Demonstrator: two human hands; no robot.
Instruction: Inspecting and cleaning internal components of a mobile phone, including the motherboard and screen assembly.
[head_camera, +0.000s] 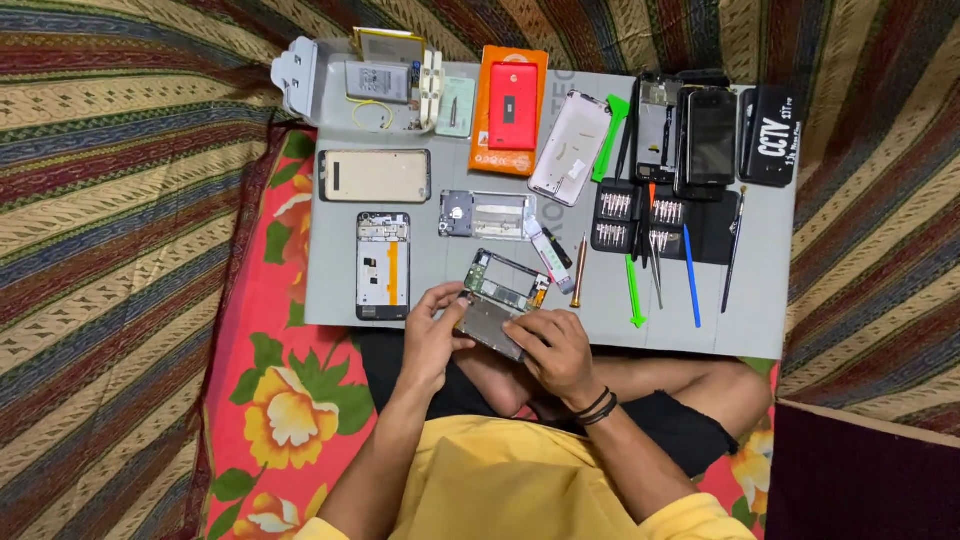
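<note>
Both my hands hold an opened phone (503, 293) at the near edge of the grey work mat (760, 310). Its circuit board and a silver metal plate are exposed. My left hand (432, 335) grips the phone's lower left corner, thumb on the plate. My right hand (555, 350), with black bands at the wrist, covers the lower right end. A small screwdriver (579, 257) lies just right of the phone.
On the mat lie a gold phone back (375, 176), a bare phone frame (383, 265), a silver frame part (487, 215), a red phone on an orange package (511, 108), a white back cover (569, 148), a bit set (640, 220), green and blue pry tools (633, 290), dark phones (708, 135).
</note>
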